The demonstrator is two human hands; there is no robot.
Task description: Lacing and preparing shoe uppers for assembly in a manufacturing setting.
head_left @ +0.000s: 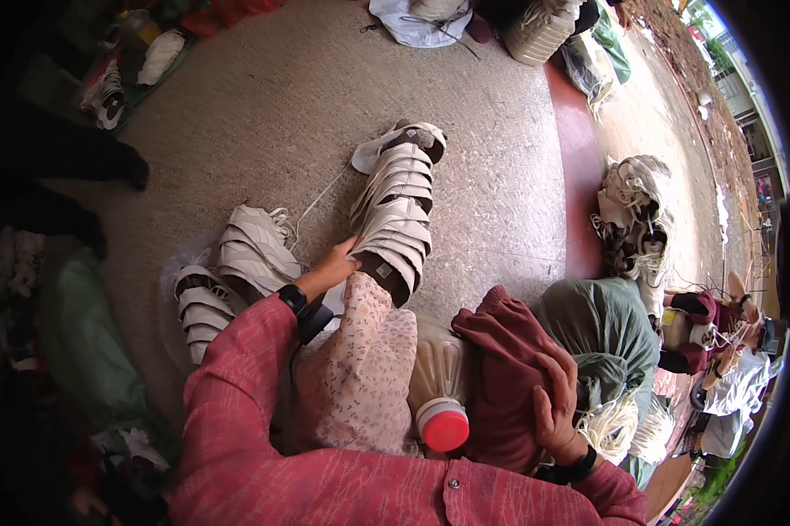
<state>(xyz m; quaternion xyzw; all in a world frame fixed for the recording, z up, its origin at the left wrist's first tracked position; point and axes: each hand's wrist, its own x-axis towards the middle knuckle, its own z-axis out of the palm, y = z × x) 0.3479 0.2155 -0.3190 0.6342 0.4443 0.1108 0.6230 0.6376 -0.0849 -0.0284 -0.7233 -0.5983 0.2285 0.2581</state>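
My left hand is pinching the stacked bundle of cream woven straps lying on the concrete floor; my right hand is resting flat, released, on maroon cloth.

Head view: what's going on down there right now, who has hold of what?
A person in a red shirt sits on the ground. Their left hand reaches forward and touches a long stack of white straps lying on the concrete floor. Their right hand rests flat on a dark red cloth bundle. A red-capped plastic bottle lies between the knees, and more white strap bundles sit to the left.
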